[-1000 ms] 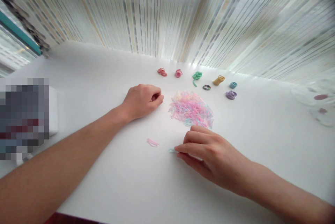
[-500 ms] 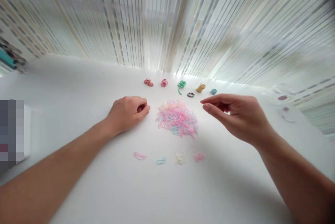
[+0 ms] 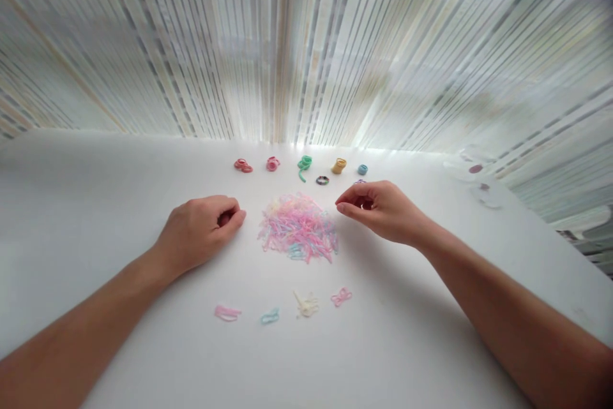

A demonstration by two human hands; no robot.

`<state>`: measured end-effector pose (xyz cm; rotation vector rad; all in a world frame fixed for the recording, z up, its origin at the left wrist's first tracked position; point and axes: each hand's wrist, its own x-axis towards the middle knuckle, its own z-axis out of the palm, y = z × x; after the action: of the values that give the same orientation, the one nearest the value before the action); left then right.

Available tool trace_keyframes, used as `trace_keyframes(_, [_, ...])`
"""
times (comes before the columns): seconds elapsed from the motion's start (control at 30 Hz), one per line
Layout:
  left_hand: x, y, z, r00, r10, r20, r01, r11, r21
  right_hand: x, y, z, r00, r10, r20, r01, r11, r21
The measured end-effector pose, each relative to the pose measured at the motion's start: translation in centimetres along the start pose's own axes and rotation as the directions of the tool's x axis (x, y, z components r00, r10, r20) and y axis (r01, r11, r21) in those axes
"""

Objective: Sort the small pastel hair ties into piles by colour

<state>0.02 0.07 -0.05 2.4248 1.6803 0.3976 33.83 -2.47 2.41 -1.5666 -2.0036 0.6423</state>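
Observation:
A loose pile of pink, blue and cream bands (image 3: 299, 227) lies on the white table (image 3: 297, 358). My left hand (image 3: 204, 230) rests left of the pile, fingers curled; whatever may be inside is hidden. Close to the pile's right edge, my right hand (image 3: 378, 208) hovers with thumb and forefinger nearly touching; anything at the fingertips is too small to make out. Nearer me lie small groups: pink bands (image 3: 227, 313), blue bands (image 3: 270, 316), cream bands (image 3: 306, 305) and pink bands (image 3: 341, 297).
Along the back sit red coils (image 3: 242, 166), a pink coil (image 3: 272, 164), a green coil (image 3: 304, 165), a yellow roll (image 3: 339, 166), a blue roll (image 3: 363, 170) and a dark ring (image 3: 322, 180). Behind them hangs a striped curtain (image 3: 287, 45).
The view has swung to the right, so the table items appear further left. My right hand has come lower and closer to the pile's right edge. My left hand keeps its curled pose.

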Motion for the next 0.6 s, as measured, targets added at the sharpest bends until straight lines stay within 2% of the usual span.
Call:
trace_keyframes(0.2, [0.0,-0.1,0.0,1.000,-0.004,0.002,0.004,1.000,0.005,0.0,0.3,1.1,0.996,-0.087,0.022,0.087,0.996,-0.025])
trace_keyframes(0.6, [0.2,0.0,0.1,1.000,-0.013,0.017,0.013,1.000,-0.001,-0.1,0.6,1.3,0.989,-0.123,0.079,0.129,0.989,-0.073])
